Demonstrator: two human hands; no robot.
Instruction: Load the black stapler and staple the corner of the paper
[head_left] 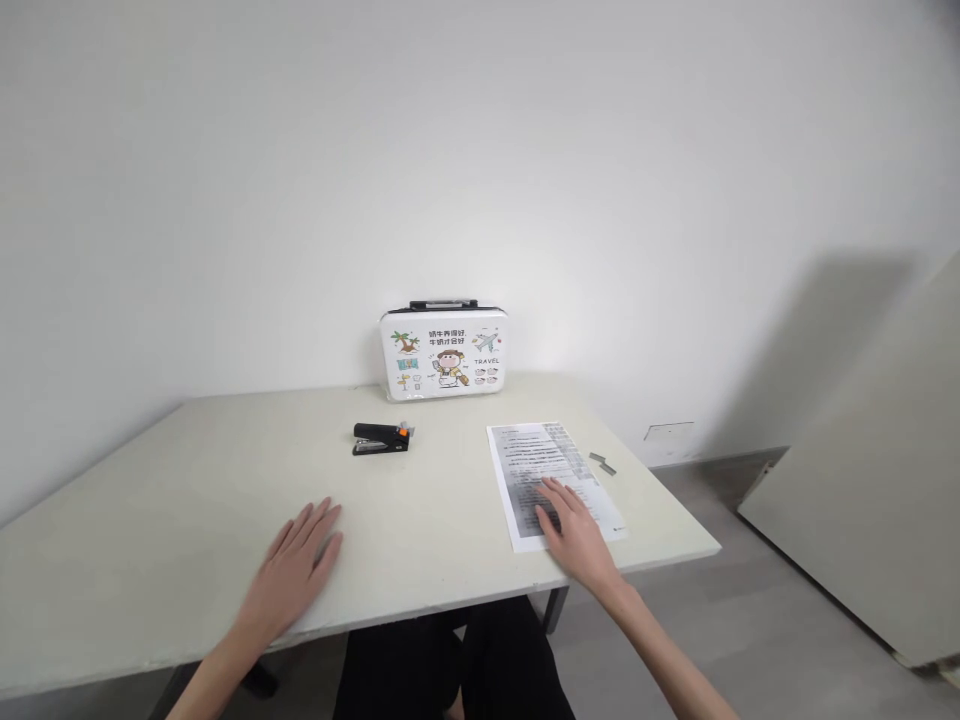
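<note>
My left hand (292,570) lies flat on the table, fingers stretched out, with nothing in it. Beyond it sits a black stapler (381,438) with an orange part at its right end. My right hand (574,530) rests open on the lower part of a printed sheet of paper (525,460), covering some of its text. To the right of the paper lie two small grey strips that look like staples (602,464).
The pale table (187,480) has its back edge along a white wall. A white case (444,355) with cartoon prints and a black handle stands upright at the back. A large white panel (870,480) leans or stands on the right, past the table's edge.
</note>
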